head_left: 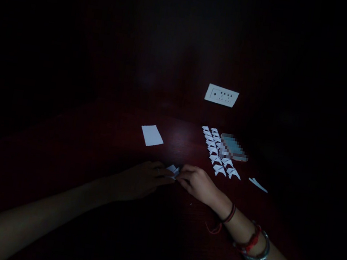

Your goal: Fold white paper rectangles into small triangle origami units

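Item, one folded paper: lying just below the centre of the frame, white, small, with a peaked upper edge, placed between the two hands and partly hidden by them.

Item, left hand: reaching in from the lower left, in shadow, wearing a ring. Its fingers are extending onto the left part of the folded paper; whether they are gripping it or only resting there, one cannot tell.

Item, right hand: reaching in from the lower right, more brightly lit. Its fingers are bunching narrowly together and pinching the right edge of the folded paper. Its wrist and forearm are carrying a dark red band, a red braided bracelet and a silvery bangle.

Item, one flat white sheet: lying left of centre, above the left hand.

Item, folded white pieces: standing in two slanting rows right of centre, closely spaced.

Item, one pixelated flat object: lying just beside the rows on their right, its identity obscured.

Item, white strips: lying farther right and lower.

Item, wall socket: showing above the rows.

Item, dark reddish tabletop: bearing the papers, fading into darkness toward both sides.
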`<state>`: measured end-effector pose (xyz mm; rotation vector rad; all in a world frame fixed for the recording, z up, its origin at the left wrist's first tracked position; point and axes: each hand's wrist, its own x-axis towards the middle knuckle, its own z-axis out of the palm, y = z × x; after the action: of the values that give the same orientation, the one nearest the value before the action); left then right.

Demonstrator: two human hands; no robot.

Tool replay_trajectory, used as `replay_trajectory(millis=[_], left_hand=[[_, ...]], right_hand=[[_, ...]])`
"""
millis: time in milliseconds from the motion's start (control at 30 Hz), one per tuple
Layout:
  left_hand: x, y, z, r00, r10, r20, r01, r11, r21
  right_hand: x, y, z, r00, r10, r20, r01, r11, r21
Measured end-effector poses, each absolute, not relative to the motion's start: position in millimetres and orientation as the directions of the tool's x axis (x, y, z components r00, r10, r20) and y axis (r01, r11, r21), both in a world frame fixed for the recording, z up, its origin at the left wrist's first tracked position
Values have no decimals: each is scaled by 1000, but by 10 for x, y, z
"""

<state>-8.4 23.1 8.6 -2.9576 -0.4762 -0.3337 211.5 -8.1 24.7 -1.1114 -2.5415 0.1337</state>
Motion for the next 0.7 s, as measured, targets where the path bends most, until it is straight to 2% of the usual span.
replay_trajectory(millis=[233, 533, 700], left_hand=[[-88, 206, 117, 928, 289, 234, 319, -942, -100], [-83, 214, 97, 922, 309, 234, 327, -944, -42], [-91, 197, 107, 917, 323, 233, 338, -941, -28]], right_hand=[[2118, -96, 323, -688, 681, 251, 678, 727, -110], [2185, -108, 331, -673, 706, 221, 670, 708, -223], [2149, -92, 358, -685, 696, 217, 694, 713, -97]])
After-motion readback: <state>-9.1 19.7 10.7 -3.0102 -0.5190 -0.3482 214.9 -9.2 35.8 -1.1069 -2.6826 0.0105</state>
